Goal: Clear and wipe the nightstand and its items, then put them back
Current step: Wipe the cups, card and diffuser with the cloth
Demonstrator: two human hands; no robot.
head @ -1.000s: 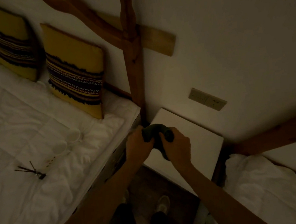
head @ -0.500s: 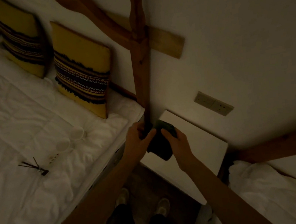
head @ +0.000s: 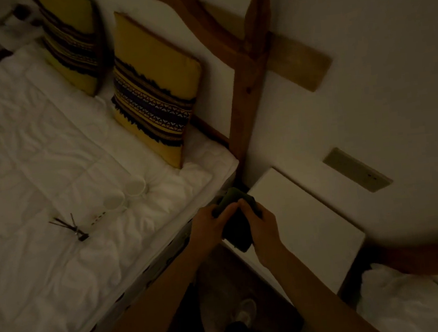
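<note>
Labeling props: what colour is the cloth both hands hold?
Dark green cloth, seen in the dim head view.

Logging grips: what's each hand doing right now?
Left hand: grips the dark green folded cloth.
Right hand: grips the same cloth.

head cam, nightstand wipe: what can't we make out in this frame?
- Dark green cloth, head view: folds unreadable in dim light, partly covered by left hand and right hand.
- White square nightstand: near-left corner hidden by the hands and cloth.
- Two small white cups on the white bed: blurred, contents unclear.
- Small dark-stemmed item: too small to identify.
</note>
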